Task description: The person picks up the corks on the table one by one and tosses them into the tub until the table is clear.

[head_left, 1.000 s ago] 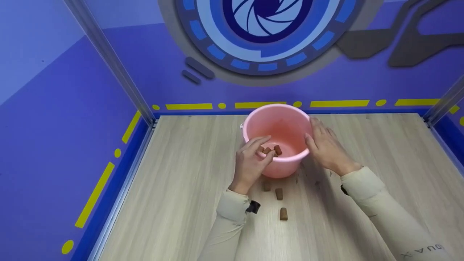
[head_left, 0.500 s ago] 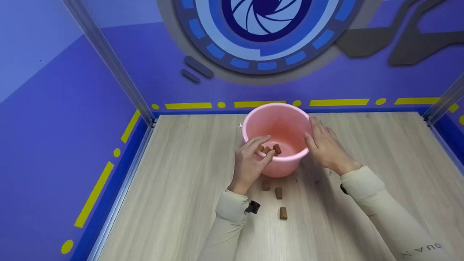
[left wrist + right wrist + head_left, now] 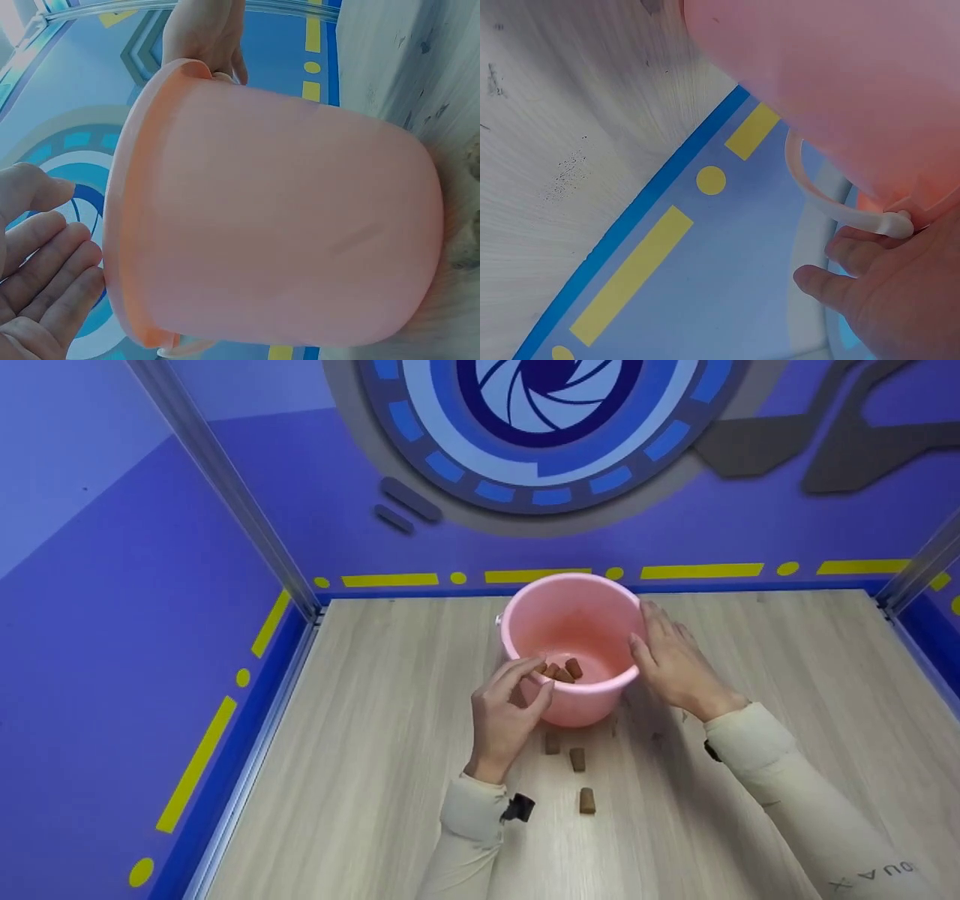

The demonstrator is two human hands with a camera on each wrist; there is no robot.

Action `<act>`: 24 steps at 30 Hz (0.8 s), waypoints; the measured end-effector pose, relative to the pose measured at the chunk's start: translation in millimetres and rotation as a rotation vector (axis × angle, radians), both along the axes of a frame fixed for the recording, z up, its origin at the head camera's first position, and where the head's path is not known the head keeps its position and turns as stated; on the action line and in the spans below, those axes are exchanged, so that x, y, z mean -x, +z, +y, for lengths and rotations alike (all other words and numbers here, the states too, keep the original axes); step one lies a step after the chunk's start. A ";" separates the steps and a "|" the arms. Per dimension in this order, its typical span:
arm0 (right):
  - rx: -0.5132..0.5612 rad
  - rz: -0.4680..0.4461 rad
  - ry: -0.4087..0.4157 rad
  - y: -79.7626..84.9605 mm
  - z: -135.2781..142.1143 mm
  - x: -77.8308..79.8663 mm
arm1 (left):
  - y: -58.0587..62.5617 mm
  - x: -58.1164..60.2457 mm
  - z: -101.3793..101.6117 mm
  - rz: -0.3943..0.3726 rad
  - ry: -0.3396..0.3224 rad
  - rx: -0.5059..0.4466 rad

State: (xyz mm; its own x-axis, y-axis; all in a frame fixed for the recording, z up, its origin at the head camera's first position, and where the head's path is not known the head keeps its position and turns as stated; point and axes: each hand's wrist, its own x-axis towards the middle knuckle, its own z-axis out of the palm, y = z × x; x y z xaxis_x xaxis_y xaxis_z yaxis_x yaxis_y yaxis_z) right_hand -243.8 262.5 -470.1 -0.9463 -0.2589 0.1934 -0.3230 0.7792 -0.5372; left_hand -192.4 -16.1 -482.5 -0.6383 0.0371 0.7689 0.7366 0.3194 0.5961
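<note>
A pink bucket (image 3: pixel 581 705) stands on the wooden table. Several brown cork-like pieces (image 3: pixel 572 668) lie inside it on the bottom. My left hand (image 3: pixel 502 720) is beside the near-left rim, thumb and fingers apart around a gap with nothing held. In the left wrist view, the fingers of that left hand (image 3: pixel 45 277) are stretched out in front of the rim. My right hand (image 3: pixel 682 667) rests against the right side of the rim, fingers mostly straight along the outside and thumb at the edge. The right wrist view shows its fingers near the handle (image 3: pixel 832 206).
Three more cork-like pieces stand or lie in front of the bucket: one close to it (image 3: pixel 552 744), one in the middle (image 3: pixel 577 760) and the nearest piece (image 3: pixel 587 801). A patterned blue back wall (image 3: pixel 420 559) rises behind the table (image 3: pixel 360 780), and a side wall (image 3: pixel 112 675) stands at left.
My left hand has drawn back from over the bucket's opening, down and left, uncovering more of the pieces inside. The right hand and the bucket have stayed in place.
</note>
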 end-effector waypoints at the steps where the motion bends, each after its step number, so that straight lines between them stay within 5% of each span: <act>1: -0.001 0.000 0.001 0.0 0.1 0.0 | -1.2 -2.3 -0.6 0.003 0.003 -0.003; 24: -0.009 -0.011 -0.007 -0.3 -1.0 -0.4 | -40.6 -29.9 -20.4 -0.103 0.058 -0.009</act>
State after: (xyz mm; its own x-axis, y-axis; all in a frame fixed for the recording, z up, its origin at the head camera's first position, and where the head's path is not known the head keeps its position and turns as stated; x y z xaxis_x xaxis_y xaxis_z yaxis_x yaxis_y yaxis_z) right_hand -243.4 261.5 -470.3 -0.9501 -0.2543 0.1805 -0.3118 0.7861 -0.5336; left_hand -162.5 -36.5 -523.2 -0.7146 -0.0087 0.6995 0.6519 0.3543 0.6704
